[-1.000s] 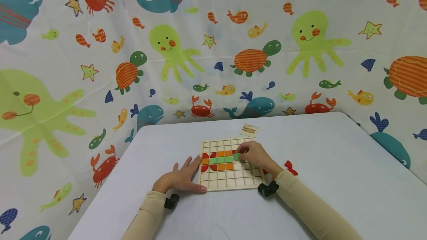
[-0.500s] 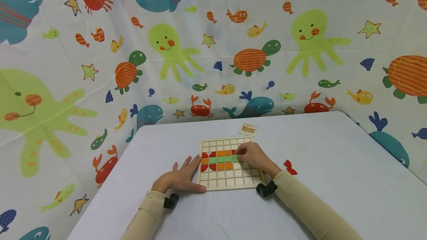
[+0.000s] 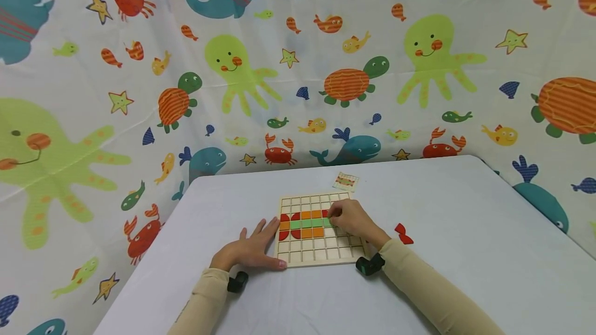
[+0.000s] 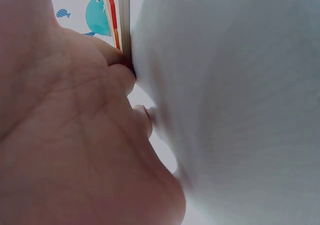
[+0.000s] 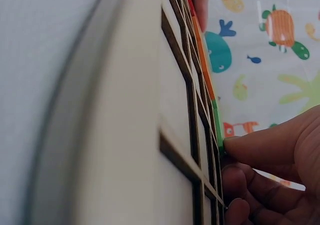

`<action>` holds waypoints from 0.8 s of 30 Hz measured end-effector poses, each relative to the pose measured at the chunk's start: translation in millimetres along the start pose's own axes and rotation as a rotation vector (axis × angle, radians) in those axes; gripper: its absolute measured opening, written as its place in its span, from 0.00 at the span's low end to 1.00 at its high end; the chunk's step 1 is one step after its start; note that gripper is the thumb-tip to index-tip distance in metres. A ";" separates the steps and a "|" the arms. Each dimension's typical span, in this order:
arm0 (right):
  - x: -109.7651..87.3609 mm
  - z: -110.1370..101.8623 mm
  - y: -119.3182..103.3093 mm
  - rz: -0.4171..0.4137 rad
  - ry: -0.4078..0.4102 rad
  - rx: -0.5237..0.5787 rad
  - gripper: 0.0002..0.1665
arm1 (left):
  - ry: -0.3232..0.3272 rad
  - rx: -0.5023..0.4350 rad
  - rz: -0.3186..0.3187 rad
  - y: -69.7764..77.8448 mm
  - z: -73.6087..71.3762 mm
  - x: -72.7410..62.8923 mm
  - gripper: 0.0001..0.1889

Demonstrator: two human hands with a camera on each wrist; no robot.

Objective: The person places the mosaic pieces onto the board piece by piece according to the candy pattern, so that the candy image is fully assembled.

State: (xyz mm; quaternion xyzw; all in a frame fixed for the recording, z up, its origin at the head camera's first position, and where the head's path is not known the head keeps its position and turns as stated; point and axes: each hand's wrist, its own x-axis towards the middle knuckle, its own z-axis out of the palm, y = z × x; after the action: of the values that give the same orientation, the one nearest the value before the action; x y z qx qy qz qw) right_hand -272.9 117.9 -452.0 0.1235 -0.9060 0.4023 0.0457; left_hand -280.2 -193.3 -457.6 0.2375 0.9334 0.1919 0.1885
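Note:
A wooden grid board (image 3: 321, 257) lies on the white table, with red, orange and green tiles set in its left and middle cells. My left hand (image 3: 249, 249) rests spread at the board's left edge, fingertips and thumb touching its frame. In the left wrist view the palm of this hand (image 4: 85, 135) hides most of the board. Over the board, my right hand (image 3: 354, 218) has curled fingers at a green tile (image 3: 327, 222), the last in the green row. From the right wrist view, the thumb of this hand (image 5: 280, 160) meets the tile's end; the fingers partly hide it.
Two loose red pieces (image 3: 403, 234) lie right of the board, near the right forearm. Behind the board is a small pattern card (image 3: 346, 181) with a coloured design on a grid. A sea-animal curtain (image 3: 298, 66) hangs behind the table.
The green tile in my right hand has moved slightly left and down into the row beside the other green tiles. My left hand has stayed at the board's edge.

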 end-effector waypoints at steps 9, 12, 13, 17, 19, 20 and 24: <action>0.7 -2.7 0.5 0.032 -0.017 0.013 0.05 | 0.009 0.003 0.003 2.6 -0.3 -2.2 0.71; 0.7 -5.4 0.0 0.069 -0.029 0.020 0.02 | 0.011 0.003 0.003 1.9 0.1 -2.3 0.71; 0.5 -6.7 -0.1 0.078 -0.029 0.024 0.01 | 0.011 0.004 0.004 1.1 0.6 -1.8 0.71; -0.5 -14.2 1.8 0.085 -0.026 0.068 0.04 | 0.005 0.005 0.012 -1.7 1.0 0.3 0.71; -1.3 -20.4 2.5 0.076 -0.030 0.116 0.07 | 0.004 0.000 0.019 0.4 -0.7 -1.5 0.71; -1.6 -23.8 2.9 0.072 -0.034 0.141 0.09 | 0.003 -0.001 0.021 1.6 -1.6 -2.3 0.71; -2.0 -37.9 4.3 0.050 -0.031 0.202 0.14 | -0.006 0.005 0.024 5.2 -4.4 -5.3 0.70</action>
State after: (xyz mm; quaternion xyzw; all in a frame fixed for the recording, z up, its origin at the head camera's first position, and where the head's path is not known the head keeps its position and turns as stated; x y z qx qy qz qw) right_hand -272.8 149.1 -429.9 0.1112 -0.8641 0.4908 0.0090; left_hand -275.9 -192.9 -450.1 0.2497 0.9305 0.1910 0.1881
